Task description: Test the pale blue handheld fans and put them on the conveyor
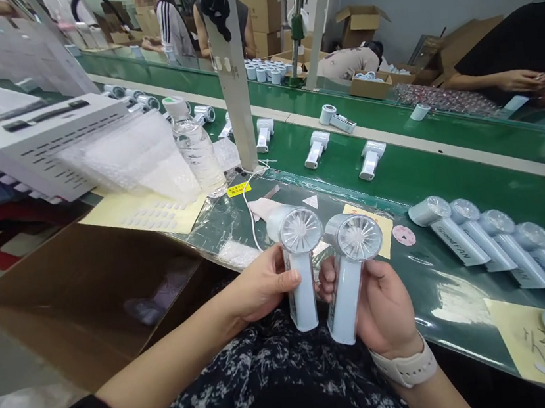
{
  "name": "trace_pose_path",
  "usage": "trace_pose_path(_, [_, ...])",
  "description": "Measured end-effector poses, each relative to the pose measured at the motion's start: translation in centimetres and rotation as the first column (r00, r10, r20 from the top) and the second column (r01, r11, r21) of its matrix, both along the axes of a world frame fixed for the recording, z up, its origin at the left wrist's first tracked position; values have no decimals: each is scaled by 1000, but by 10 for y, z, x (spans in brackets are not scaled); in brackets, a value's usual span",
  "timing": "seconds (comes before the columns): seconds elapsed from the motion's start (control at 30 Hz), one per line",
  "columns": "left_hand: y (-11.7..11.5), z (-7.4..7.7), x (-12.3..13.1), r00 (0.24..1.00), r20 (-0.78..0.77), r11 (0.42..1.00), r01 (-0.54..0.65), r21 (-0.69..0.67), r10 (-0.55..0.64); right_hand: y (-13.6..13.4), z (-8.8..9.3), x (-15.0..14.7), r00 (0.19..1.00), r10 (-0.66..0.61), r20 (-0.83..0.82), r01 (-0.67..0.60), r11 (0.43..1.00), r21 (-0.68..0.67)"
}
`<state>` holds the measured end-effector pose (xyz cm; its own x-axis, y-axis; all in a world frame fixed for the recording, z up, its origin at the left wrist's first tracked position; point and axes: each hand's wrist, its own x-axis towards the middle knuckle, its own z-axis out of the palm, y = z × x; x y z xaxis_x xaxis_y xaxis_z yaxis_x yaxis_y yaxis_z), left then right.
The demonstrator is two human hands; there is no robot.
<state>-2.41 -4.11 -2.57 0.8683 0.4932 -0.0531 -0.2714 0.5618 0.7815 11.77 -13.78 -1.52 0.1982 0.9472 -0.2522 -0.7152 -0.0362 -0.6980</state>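
Observation:
My left hand (267, 284) is closed round the handle of a light blue handheld fan (302, 286), its thumb across the front. Beside it, my right hand (384, 303) grips a second handheld fan (345, 301) of the same kind, fingers behind the handle. Both fans are upright, with their clear round grilles turned toward me, and they are held side by side just above my lap. To the right, a row of several more fans (461, 244) marked "Speed FAN" lies on the green bench top (443, 302).
Several fans (316, 149) lie on the green conveyor (284, 139) ahead. A metal post (232, 70) rises at the bench edge near a plastic bottle (196, 147). A cardboard box (88, 286) stands at left. Co-workers sit across the conveyor, one with hands (530, 78) at work.

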Motion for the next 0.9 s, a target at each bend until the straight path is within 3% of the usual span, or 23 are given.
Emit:
trace_pose_path(0.27, [0,0,-2,998,13,997,61,-39,-61,-3,0,7,999,-34,-19,35,999,28])
trace_pose_path(0.53, [0,-1,-5,1000,-19,999,6,32,-5,-3,-17,17,965,-259,-36,254,963,-94])
trace_pose_path(0.9, [3,-6,-1,993,-116,993,18,113,-5,1,-9,1,973,-225,-44,212,958,-193])
